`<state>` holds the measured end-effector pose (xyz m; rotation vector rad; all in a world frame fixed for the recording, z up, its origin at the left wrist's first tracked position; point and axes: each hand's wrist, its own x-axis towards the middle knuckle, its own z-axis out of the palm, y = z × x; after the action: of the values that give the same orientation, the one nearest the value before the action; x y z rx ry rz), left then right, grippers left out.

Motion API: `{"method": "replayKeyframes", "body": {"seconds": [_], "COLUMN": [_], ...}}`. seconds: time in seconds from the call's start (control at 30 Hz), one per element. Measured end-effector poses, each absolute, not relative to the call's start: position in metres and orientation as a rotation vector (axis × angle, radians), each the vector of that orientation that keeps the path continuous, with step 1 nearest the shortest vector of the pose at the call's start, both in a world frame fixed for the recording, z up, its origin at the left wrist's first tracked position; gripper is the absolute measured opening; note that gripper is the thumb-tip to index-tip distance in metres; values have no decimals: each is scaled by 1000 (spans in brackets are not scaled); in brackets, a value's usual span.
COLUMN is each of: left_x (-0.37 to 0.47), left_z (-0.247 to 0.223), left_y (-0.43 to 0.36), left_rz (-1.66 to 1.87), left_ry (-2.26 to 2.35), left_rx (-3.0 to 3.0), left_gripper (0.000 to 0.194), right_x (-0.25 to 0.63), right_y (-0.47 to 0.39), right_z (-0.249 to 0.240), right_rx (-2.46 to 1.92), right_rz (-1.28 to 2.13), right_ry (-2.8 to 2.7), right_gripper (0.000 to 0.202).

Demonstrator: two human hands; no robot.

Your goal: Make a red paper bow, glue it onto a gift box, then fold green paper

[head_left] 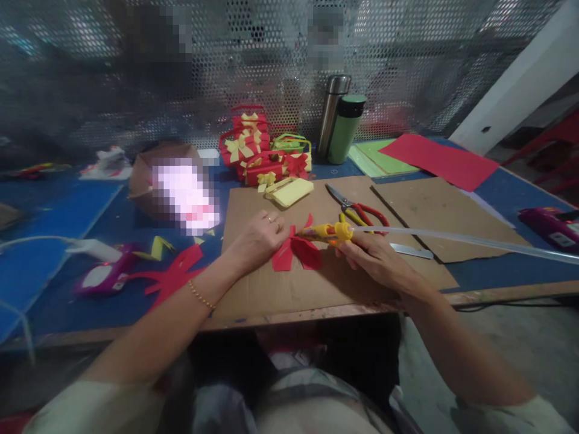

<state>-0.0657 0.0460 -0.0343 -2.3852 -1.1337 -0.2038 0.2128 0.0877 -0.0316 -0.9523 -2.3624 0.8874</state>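
Note:
A red bow-shaped cutout [307, 254] lies on the brown cardboard sheet [257, 289]. Fingers closed, my left hand [265, 235] is at the cutout's upper left edge and seems to pinch it. My right hand [373, 256] is wrapped round a yellow glue gun [332, 231], whose tip points left at the middle of the red piece. A long clear glue stick [452, 241] runs out of the gun's back to the right. Just beyond my hands rests a pale yellow paper box [292, 191].
Red-handled shears [366, 214] and a metal blade [412, 251] lie to the right. Behind stand red gift boxes [246, 147], a green tumbler [346, 132] and a steel flask [330, 114]. More red cutouts [174, 274] and a purple device [102, 274] are at left.

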Motion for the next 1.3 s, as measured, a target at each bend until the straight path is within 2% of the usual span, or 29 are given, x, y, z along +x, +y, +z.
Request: {"method": "replayKeyframes", "body": {"seconds": [0.43,0.67,0.9,1.07,1.3], "left_x": [-69,-79,-75,-70,-72], "left_z": [-38,-50,-44,-46,-57], "left_y": [47,52,50,51,58], "left_rz": [-201,-655,-767,-728,-632], "left_ry": [-1196,-1662,-1846,-1882,-1782], "left_rx": [-2306,-2433,-2475,-2462,-2437], "left_gripper": [30,15,17,27,21], "right_x": [209,208,208,209,209], "right_y": [85,85,86,86,86], "right_z": [-31,-31,-33,-37,-37], "right_rx": [-938,-948,-970,-977,-976], "right_rz": [857,862,856,866,863], "right_ry": [-2396,-2422,-2438,-2433,-2421], "right_gripper": [42,37,38,42,42]}}
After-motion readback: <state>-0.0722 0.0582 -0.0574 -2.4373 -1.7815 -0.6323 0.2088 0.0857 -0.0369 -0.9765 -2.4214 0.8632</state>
